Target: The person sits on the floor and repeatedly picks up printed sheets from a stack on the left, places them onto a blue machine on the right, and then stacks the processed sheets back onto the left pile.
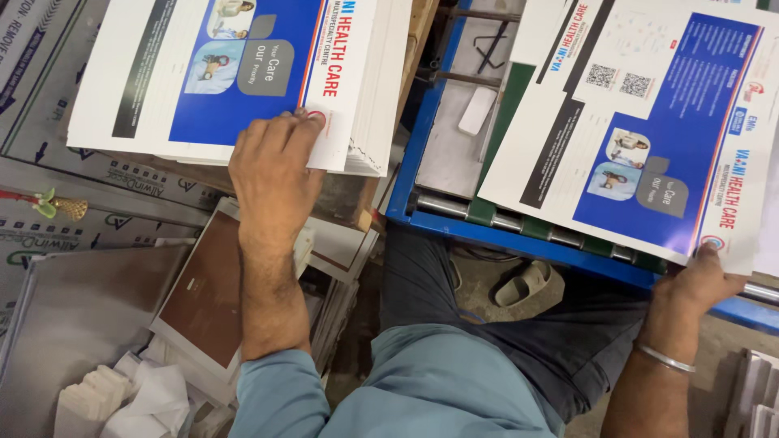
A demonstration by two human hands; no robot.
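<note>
Print workshop, seen from above: a concrete floor (487, 272) with metal sheets at 9 o'clock and a blue machine frame (422, 146) running from 12 to 4 o'clock.

Head view. The left hand (276, 174) lies palm down on the near right corner of a stack of printed sheets (219, 73) at 11 o'clock; fingers are spread flat on the top sheet, the grip pressing rather than pinching. The stack rests on a raised support whose top is hidden. The right hand (702, 280), with a metal bangle (665, 357) on the wrist, holds the near corner of a loose printed sheet (641, 122) at 2 o'clock. Its grip is narrow, thumb on top of the sheet, the other fingers hidden beneath. That sheet lies tilted across the green belts (519, 223) and rollers of the blue frame.

Elsewhere: a brown board (207, 292) and crumpled white paper (146, 397) at 7 o'clock, a sandal (527, 284) on the floor at 5 o'clock, a small brass bell (69, 208) at 9 o'clock.

Judgement on handling: the loose sheet is best kept flat and held by the corner margin only, so the print is not creased or smudged. The left palm should press evenly, so the stack edges stay square.
</note>
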